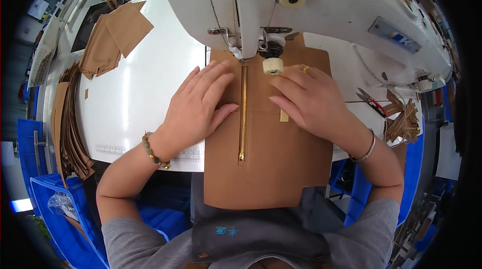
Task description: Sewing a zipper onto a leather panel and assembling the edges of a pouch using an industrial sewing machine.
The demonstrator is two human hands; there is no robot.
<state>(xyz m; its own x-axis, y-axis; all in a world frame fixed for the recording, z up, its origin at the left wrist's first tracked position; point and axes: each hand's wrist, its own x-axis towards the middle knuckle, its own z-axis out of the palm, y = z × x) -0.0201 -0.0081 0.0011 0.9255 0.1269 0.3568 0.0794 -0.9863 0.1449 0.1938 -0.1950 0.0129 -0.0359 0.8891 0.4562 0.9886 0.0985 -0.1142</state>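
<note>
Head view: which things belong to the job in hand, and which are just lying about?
In the job:
- brown panel, under the left hand and right hand
- gold zipper set in it
- sewing machine above

Apparently just lying about:
- red-handled snips
- brown strips, right
- loose brown pieces, upper left

White sewing machine [334, 10] cut off by the upper edge, brown panel [271, 168] partly hidden behind it.
</note>
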